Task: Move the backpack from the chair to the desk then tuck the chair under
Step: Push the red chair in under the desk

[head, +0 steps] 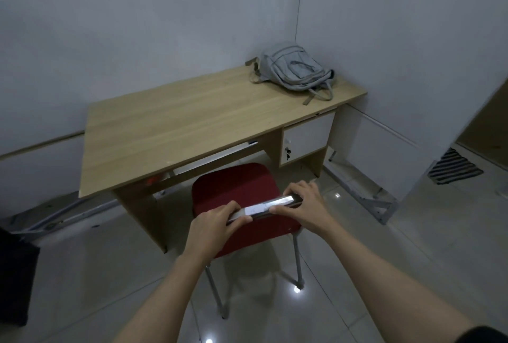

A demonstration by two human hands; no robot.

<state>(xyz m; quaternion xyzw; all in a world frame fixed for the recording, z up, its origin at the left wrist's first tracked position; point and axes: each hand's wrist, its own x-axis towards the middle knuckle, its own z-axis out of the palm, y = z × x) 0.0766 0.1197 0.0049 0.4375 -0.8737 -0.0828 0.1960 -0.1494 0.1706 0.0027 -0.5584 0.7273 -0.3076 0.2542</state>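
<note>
The grey backpack (292,72) lies on the table (192,122), at its far right corner. Both hands, left hand (213,226) and right hand (305,205), grasp the red chair (236,191) backrest top; its white sticker is unreadable.

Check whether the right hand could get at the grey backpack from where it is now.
Probably not without stepping closer. The right hand grips the top rail of the red chair, while the backpack lies at the far right corner of the desk. Nothing blocks the way, but the chair stands between.
</note>
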